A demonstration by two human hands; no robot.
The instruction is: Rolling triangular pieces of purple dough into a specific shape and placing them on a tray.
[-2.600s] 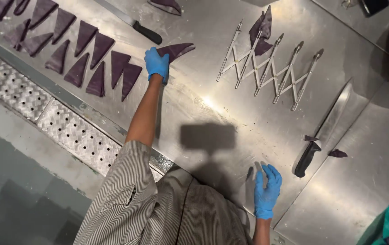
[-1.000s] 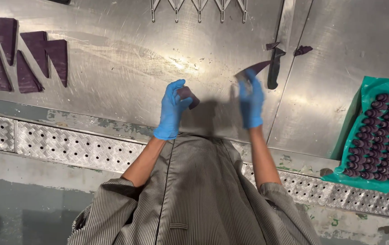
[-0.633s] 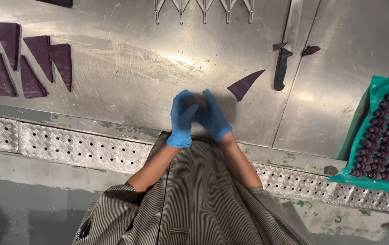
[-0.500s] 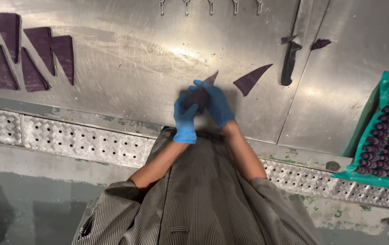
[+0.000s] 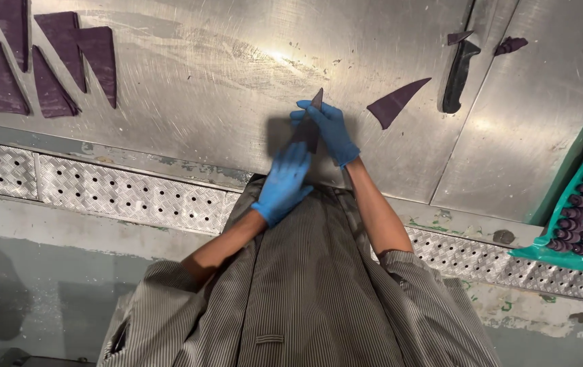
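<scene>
The steel table (image 5: 237, 81) carries everything. A green tray (image 5: 580, 177) with rows of dark purple rolls sits at its right edge. Purple triangles (image 5: 67, 64) lie in a group at the far left corner. A black knife (image 5: 456, 75) lies near the far edge, and one single triangle (image 5: 395, 103) is just beside it. Near the front edge, the left hand (image 5: 285, 182) and the right hand (image 5: 329, 129), both in blue gloves, are closed around a purple dough piece (image 5: 308, 129), holding it between them above the table.
</scene>
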